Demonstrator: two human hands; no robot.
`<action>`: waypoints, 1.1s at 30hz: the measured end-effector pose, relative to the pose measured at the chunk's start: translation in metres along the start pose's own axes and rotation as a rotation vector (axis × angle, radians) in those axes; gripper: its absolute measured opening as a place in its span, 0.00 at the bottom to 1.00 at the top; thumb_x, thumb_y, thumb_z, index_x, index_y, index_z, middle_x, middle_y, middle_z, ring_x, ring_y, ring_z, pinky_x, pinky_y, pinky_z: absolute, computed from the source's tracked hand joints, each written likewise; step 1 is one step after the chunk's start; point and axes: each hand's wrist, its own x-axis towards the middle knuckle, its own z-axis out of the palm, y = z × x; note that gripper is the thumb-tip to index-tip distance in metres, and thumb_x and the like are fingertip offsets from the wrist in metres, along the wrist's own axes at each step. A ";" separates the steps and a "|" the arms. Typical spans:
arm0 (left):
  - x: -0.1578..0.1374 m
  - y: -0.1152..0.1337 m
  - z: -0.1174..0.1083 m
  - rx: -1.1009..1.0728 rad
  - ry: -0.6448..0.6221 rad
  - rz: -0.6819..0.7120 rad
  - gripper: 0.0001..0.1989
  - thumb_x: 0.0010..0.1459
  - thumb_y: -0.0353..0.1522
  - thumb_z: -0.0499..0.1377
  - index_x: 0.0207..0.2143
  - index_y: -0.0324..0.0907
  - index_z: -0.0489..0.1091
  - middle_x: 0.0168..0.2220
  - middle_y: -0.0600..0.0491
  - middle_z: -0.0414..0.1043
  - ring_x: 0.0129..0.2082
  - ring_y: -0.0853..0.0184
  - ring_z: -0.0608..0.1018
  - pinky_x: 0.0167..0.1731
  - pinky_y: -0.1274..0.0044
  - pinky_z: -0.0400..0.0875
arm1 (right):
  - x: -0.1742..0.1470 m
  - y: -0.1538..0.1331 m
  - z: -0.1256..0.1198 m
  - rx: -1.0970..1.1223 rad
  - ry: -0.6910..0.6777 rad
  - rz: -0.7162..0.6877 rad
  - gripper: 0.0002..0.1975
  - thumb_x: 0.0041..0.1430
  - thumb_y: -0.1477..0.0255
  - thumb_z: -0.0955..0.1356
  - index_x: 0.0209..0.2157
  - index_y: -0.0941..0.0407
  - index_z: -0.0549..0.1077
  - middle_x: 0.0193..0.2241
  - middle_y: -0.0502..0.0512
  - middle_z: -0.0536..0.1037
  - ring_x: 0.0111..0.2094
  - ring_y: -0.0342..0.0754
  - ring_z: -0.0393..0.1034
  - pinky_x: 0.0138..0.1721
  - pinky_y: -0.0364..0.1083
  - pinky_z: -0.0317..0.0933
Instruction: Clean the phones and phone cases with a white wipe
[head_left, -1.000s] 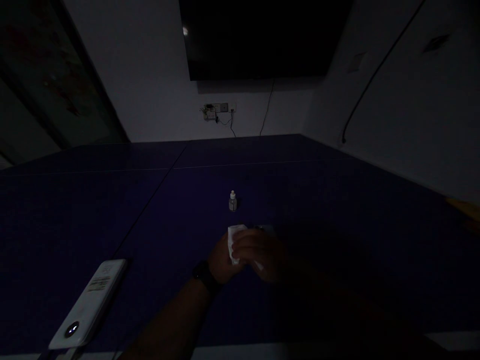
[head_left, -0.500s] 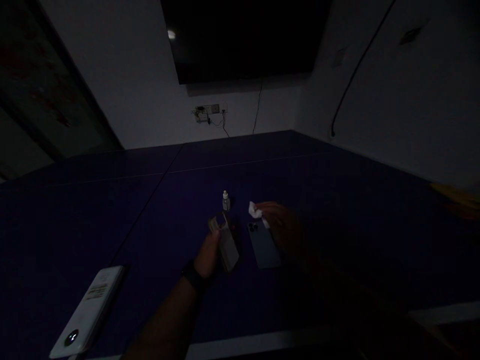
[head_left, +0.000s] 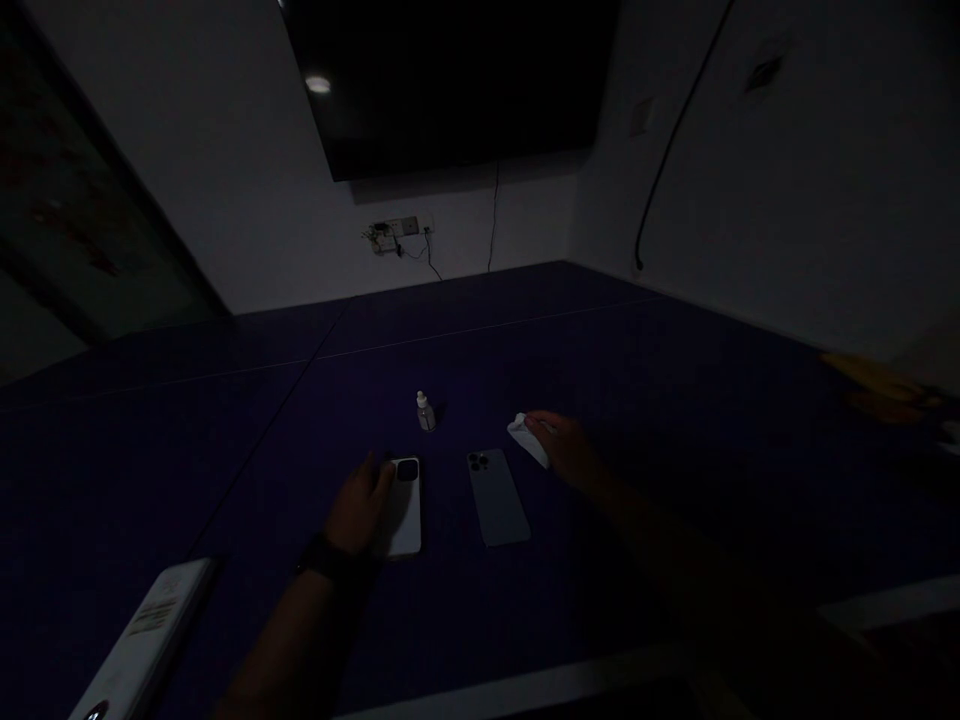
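My left hand (head_left: pixel 360 505) grips the left side of a phone case (head_left: pixel 405 510), pale inside with a dark camera cutout at its top, low at the table surface. To its right a blue-grey phone (head_left: pixel 499 497) lies back up, camera lenses at its upper left. My right hand (head_left: pixel 562 445), right of the phone, pinches a white tissue (head_left: pixel 529 438) between thumb and fingers. Behind the case stands a small clear dropper bottle (head_left: pixel 426 412) with a white cap. The picture is dark, so part of my left fingers is hard to make out.
The dark blue table (head_left: pixel 450 610) has a pale front edge. A long white device (head_left: pixel 142 640) lies at the lower left. Yellow items (head_left: pixel 881 385) are at the far right. On the wall hang a large black screen (head_left: pixel 465 80) and sockets with cables (head_left: pixel 397 232).
My left hand has lowered the case to the table, left of the phone, and it has turned from tilted to flat. My right hand has drawn the tissue off to the phone's right.
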 end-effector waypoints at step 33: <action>-0.067 0.059 0.102 0.538 -0.290 0.798 0.21 0.64 0.35 0.61 0.59 0.49 0.68 0.62 0.43 0.67 0.60 0.46 0.71 0.46 0.60 0.79 | 0.005 0.026 0.014 -0.266 -0.569 -0.730 0.07 0.66 0.72 0.68 0.37 0.56 0.80 0.39 0.58 0.81 0.40 0.50 0.74 0.43 0.51 0.68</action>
